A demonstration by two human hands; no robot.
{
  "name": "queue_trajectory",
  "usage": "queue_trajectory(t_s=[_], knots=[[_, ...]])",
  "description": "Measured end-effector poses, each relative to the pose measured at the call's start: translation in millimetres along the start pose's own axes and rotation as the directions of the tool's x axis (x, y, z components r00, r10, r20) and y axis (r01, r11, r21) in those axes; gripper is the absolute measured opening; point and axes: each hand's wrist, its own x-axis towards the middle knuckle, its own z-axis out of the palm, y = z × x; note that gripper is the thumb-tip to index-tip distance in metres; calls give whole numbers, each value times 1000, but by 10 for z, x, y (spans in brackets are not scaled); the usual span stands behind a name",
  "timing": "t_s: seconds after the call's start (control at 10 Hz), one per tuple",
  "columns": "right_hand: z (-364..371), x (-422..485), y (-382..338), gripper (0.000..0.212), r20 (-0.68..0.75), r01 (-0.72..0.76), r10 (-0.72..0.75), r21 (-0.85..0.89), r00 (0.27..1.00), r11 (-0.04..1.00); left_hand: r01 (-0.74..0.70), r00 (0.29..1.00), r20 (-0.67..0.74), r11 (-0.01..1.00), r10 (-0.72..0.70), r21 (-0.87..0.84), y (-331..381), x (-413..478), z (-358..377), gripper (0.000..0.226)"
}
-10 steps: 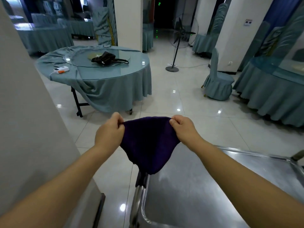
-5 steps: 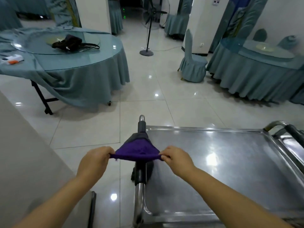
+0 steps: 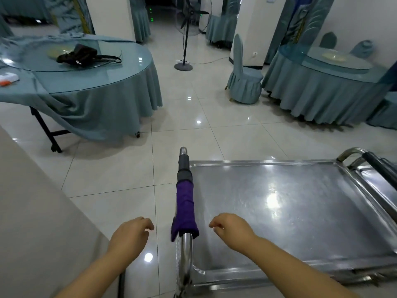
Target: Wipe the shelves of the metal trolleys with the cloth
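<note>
A purple cloth (image 3: 185, 208) hangs draped over the left handle bar (image 3: 184, 166) of a metal trolley. The trolley's shiny top shelf (image 3: 290, 211) lies to the right of the bar. My left hand (image 3: 132, 233) hovers left of the cloth with fingers loosely curled, holding nothing. My right hand (image 3: 233, 227) hovers over the shelf just right of the cloth, also loosely curled and holding nothing. Neither hand touches the cloth. A second trolley's handle (image 3: 373, 166) shows at the far right.
A beige counter surface (image 3: 38, 222) fills the lower left. A round table with teal cloth (image 3: 96, 89) stands far left, bearing a black bag (image 3: 79, 55). Another covered table (image 3: 326, 82), a covered chair (image 3: 243, 80) and a standing fan (image 3: 184, 39) stand beyond on the tiled floor.
Both hands held the cloth stretched between them, lowered it over the trolley's handle bar, then let go and moved apart. The view tilted down toward the trolley.
</note>
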Motion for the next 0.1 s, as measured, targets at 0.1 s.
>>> queue_trajectory(t_s=[0.1], knots=[[-195, -7, 11, 29, -44, 3, -3, -8, 999, 1000, -37, 998, -60, 999, 36, 0, 162, 71, -264, 30]])
